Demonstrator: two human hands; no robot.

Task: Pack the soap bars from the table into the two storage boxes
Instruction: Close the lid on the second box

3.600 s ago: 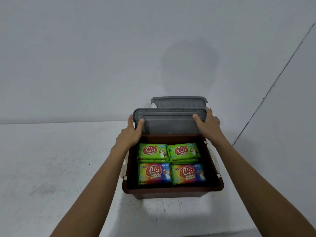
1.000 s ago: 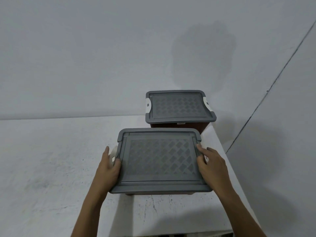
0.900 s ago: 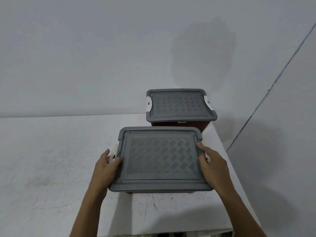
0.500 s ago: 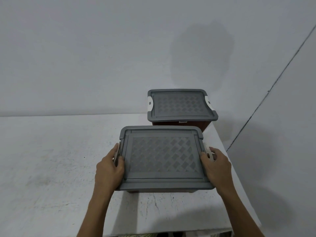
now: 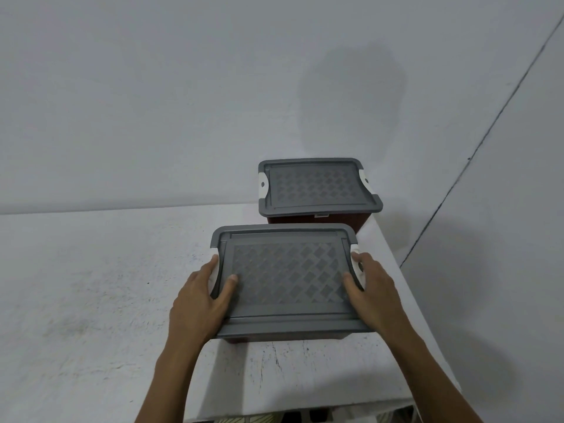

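Now lidded | left hand (image 5: 200, 303), right hand (image 5: 374, 290) clamp near box (image 5: 287, 282) latches, thumbs atop

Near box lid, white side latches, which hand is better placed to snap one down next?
Neither clearly: the left hand covers the left latch, the right hand covers the right latch. Probably both together.

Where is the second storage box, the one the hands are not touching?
In the head view, the far dark red storage box with its grey patterned lid sits at the white table's back right corner, against the wall, just behind the nearer box.
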